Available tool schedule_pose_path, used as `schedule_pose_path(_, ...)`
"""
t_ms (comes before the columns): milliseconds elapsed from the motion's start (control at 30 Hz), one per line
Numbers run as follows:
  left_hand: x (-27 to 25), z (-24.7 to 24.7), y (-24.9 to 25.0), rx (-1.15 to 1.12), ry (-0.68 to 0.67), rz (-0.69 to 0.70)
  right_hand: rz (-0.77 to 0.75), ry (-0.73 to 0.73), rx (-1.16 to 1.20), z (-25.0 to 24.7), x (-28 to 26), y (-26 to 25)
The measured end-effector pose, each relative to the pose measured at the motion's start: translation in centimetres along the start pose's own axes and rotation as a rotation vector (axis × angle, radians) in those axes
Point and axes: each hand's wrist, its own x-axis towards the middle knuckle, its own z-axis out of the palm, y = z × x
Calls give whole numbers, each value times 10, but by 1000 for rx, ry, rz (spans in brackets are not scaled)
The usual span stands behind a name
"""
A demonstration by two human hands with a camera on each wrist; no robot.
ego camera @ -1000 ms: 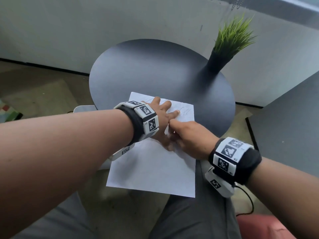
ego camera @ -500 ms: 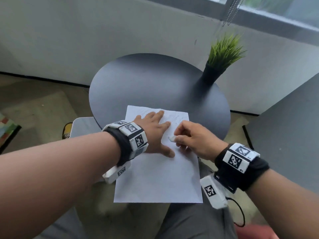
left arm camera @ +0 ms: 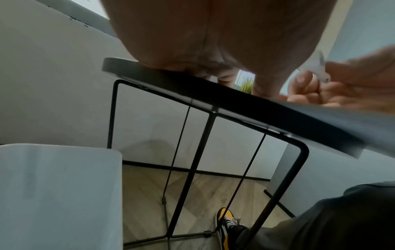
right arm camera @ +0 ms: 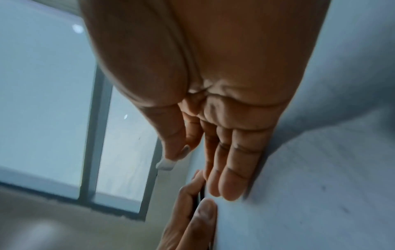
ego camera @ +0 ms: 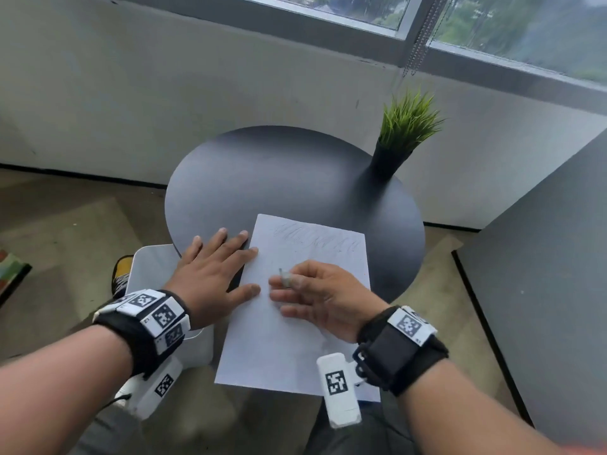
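Note:
A white sheet of paper point(ego camera: 295, 326) with faint pencil marks near its far edge lies on the round black table point(ego camera: 295, 178) and hangs over the near rim. My left hand point(ego camera: 216, 270) lies flat with straight fingers across the sheet's left edge and the table. My right hand point(ego camera: 315, 293) rests on the middle of the sheet and pinches a small white eraser point(ego camera: 285, 278) between thumb and forefinger; its other fingers are stretched out over the paper. The eraser point(left arm camera: 320, 71) shows in the left wrist view, and the eraser point(right arm camera: 165, 164) pokes out under the thumb in the right wrist view.
A green grass-like plant in a black pot point(ego camera: 399, 139) stands at the table's far right edge. A white bin point(ego camera: 154, 267) sits on the floor left of the table, beside a yellow and black shoe point(ego camera: 120, 277). A dark panel point(ego camera: 542, 274) stands to the right.
My left hand slid left from the middle of the sheet to its left edge. My right hand drew back toward me with the eraser, its fingers spread. The camera tilted up.

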Motion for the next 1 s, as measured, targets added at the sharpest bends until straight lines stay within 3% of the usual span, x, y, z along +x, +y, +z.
schedule_pose_path(67, 0, 1, -2, -4, -1, 4, -50, 111, 128, -10, 6, 0)
schedule_pose_path(167, 0, 2, -4, -9, -1, 7, -258, 479, 228, -42, 8, -19)
schedule_pose_path(233, 1, 3, -4, -9, 7, 5, -316, 590, 239, -50, 3, -26)
schedule_pose_path(267, 2, 4, -4, -11, 11, 3, -309, 557, 236, -45, 1, -25)
schedule_pose_path(400, 1, 3, -3, -21, 27, 4, -65, 135, 98, -7, -8, 3)
schedule_pose_path(433, 1, 2, -3, -24, 26, 6, -38, 100, 81, -6, -8, 6)
schedule_pose_path(500, 1, 2, -2, -28, 15, 6, -78, 196, 133, -19, -6, -1)
schedule_pose_path(633, -2, -1, 1, 3, 4, 13, -271, 566, 66, -59, -14, -34)
schedule_pose_path(733, -8, -4, 7, 17, -25, 11, -294, 498, -101, -57, -26, -42)
schedule_pose_path(867, -22, -1, 20, 45, 13, 60, -205, 315, -615, -31, -21, -28)
schedule_pose_path(1000, -37, -3, 30, 65, 58, 168, -201, 353, -1089, -26, -2, -24)
